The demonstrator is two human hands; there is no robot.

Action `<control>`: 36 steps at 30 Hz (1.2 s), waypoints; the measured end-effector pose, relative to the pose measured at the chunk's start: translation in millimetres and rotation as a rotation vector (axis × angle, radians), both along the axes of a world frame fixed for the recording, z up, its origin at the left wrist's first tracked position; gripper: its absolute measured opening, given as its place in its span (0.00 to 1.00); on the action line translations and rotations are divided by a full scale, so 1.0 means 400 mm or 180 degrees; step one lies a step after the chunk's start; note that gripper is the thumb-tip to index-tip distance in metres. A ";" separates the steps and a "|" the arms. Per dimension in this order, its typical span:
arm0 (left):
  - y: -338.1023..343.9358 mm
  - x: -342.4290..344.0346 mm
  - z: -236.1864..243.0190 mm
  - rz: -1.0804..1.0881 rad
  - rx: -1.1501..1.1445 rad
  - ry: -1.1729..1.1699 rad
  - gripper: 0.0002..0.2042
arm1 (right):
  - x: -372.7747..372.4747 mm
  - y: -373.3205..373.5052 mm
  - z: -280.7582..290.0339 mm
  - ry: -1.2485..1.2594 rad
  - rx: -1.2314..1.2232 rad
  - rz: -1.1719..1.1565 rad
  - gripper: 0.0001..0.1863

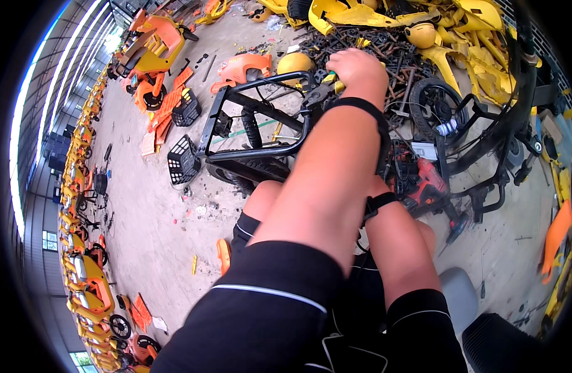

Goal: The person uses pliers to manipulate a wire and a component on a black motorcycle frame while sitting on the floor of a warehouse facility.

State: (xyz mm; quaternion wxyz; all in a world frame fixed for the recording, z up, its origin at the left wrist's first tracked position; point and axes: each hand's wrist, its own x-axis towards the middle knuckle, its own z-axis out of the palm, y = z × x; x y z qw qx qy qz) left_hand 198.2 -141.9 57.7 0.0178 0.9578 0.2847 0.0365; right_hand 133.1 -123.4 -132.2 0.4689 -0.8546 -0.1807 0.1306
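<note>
My left arm reaches up across the middle of the view, a black band at its wrist. My left hand (355,68) is closed at the far end of a black tubular vehicle frame (256,152), around what looks like a green-handled tool (329,78). Beside it, a dark grey metal part (318,96) sits against the frame; whether it belongs to the tool I cannot tell. My right hand (378,186) is mostly hidden behind the left forearm, its fingers out of sight. A red power drill (427,181) lies to its right.
A heap of dark metal parts (354,43) lies beyond the frame, with yellow body panels (460,62) and a wheel (438,109). Black baskets (184,160) and orange panels (167,115) lie left. Rows of yellow scooters (90,280) line the far left.
</note>
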 end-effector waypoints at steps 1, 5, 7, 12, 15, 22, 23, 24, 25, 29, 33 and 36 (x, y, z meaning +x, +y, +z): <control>0.016 -0.020 0.021 -0.0278 -0.0217 -0.0003 0.32 | 0.004 0.012 0.011 -0.0031 0.0003 0.0047 0.25; -0.046 -0.281 0.033 -0.3294 -0.0082 -0.0430 0.24 | 0.038 -0.070 0.000 0.0021 -0.0033 -0.0199 0.25; 0.111 -0.427 0.020 -0.4930 0.0102 -0.0234 0.32 | 0.006 -0.036 -0.004 0.0069 0.0027 -0.0075 0.24; 0.043 -0.361 0.059 -0.4000 -0.0068 -0.0126 0.30 | 0.007 -0.012 0.003 0.0044 0.0009 0.0010 0.24; -0.064 -0.096 0.055 -0.1564 0.0207 0.0300 0.32 | 0.020 -0.046 0.010 -0.0011 0.0005 -0.0056 0.24; -0.067 -0.137 0.050 -0.1933 0.0116 -0.0109 0.26 | 0.024 -0.052 -0.003 0.0003 -0.0028 -0.0088 0.24; -0.080 -0.217 0.058 -0.2785 -0.0003 -0.0250 0.24 | 0.048 -0.070 -0.006 0.0005 -0.0038 -0.0176 0.24; -0.032 -0.312 0.038 -0.3545 -0.0233 -0.0691 0.25 | 0.041 -0.062 -0.001 0.0022 -0.0039 -0.0165 0.24; 0.028 -0.379 0.050 -0.4164 -0.0482 -0.0489 0.30 | 0.043 -0.060 -0.010 0.0054 -0.0072 -0.0173 0.24; 0.122 -0.444 0.069 -0.4536 -0.0171 -0.0169 0.33 | -0.004 0.018 0.016 0.0091 0.0006 0.0074 0.24; -0.070 -0.148 -0.023 -0.2231 0.0491 -0.0088 0.28 | 0.041 -0.025 0.014 0.0022 -0.0063 -0.0045 0.24; -0.012 -0.019 0.064 -0.0536 -0.0060 0.0511 0.32 | 0.036 -0.014 0.009 0.0015 -0.0065 -0.0013 0.24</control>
